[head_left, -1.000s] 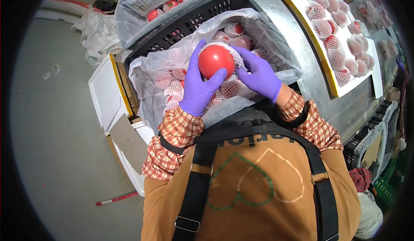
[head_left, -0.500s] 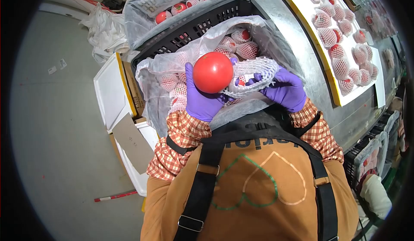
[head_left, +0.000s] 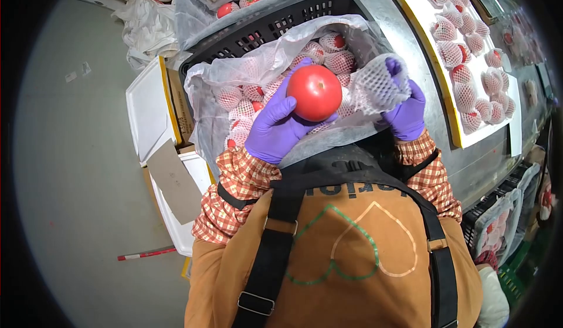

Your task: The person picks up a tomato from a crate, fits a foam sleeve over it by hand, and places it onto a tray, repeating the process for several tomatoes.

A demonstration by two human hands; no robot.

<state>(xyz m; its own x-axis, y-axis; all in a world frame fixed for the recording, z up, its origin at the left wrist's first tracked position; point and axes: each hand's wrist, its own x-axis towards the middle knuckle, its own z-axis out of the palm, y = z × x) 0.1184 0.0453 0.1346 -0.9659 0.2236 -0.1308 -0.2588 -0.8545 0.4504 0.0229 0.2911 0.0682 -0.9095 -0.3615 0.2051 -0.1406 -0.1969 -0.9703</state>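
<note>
A bare red tomato rests in my left hand, its purple-gloved fingers wrapped round the left side and underneath. To its right, my right hand, also gloved, holds a white foam net sleeve; fingertips show inside the sleeve's opening. Tomato and sleeve are apart. Both hands are above a black crate lined with translucent plastic, where several net-wrapped tomatoes lie.
Beyond is another lined crate with tomatoes. On the metal table at right lies a yellow-edged white tray of wrapped tomatoes. White boxes stand at left. Lower right, another crate and a person's sleeve show.
The tomato has moved right in my left hand, its top now facing up. My right hand has shifted slightly right, and the sleeve is now bunched upright with its opening spread round the fingers.
</note>
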